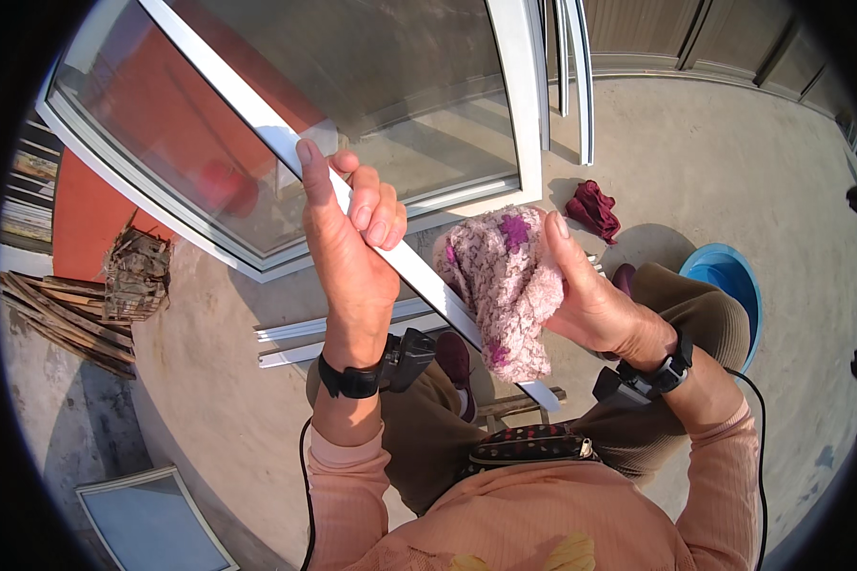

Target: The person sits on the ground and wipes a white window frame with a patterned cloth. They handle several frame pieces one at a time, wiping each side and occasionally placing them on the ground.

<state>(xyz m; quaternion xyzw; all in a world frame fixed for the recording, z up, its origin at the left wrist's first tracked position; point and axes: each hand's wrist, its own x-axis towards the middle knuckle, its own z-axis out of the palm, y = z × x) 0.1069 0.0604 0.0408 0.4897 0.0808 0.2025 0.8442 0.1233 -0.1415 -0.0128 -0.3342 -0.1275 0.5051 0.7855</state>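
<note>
A long white strip (pixel 428 280), perhaps a window-frame profile, slants across the view from the upper left down to my lap. My left hand (pixel 357 243) wraps around its middle, thumb on the near side and fingers curled over the far edge. Lower down, my right hand (pixel 596 307) holds a fluffy pink cloth (pixel 503 292) with purple patches. The cloth lies over the strip and hides part of it; the fingers of that hand are mostly behind the cloth. Below the cloth the strip's end shows above a wooden stool or bench part (pixel 521 404).
White-framed glass panels (pixel 414 207) stand ahead. More white strips (pixel 343 328) lie on the concrete floor beyond my feet. A dark red cloth (pixel 593 212) and a blue basin (pixel 750 300) are to the right. Firewood (pixel 71 317) and a small framed pane (pixel 153 521) sit left.
</note>
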